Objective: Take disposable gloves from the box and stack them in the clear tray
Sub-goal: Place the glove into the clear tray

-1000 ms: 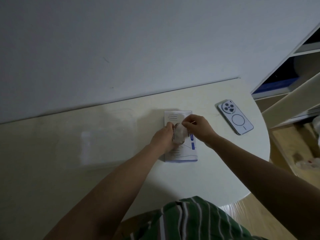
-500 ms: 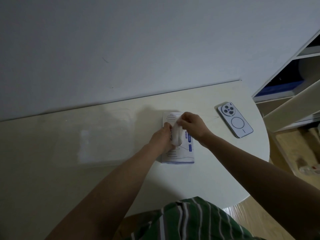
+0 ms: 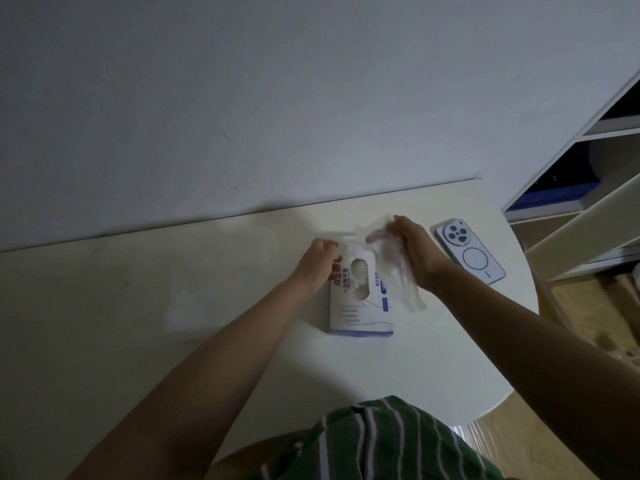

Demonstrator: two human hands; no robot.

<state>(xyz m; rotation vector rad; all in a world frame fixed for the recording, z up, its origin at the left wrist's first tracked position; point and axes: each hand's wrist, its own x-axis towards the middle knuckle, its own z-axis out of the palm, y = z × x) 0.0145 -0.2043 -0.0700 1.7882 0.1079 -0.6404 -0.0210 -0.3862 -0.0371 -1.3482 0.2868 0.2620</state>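
A white and blue glove box [image 3: 360, 306] lies flat on the pale table [image 3: 104, 341], its oval opening facing up with more gloves showing inside. My right hand [image 3: 414, 252] grips a thin clear disposable glove [image 3: 398, 271] that hangs from it above the box's right side. My left hand [image 3: 320, 259] pinches the other end of that glove film at the box's upper left corner. The clear tray [image 3: 221, 271] sits on the table left of the box, faint and hard to make out.
A white phone [image 3: 469, 251] lies face down to the right of my right hand. The table's rounded edge curves at the right, with white shelving [image 3: 588, 202] and a wooden floor beyond. A wall rises directly behind the table.
The glove has come out of the box opening. My right hand rose and moved right with it, my left hand moved up to the box's top corner, and the film now stretches between them.
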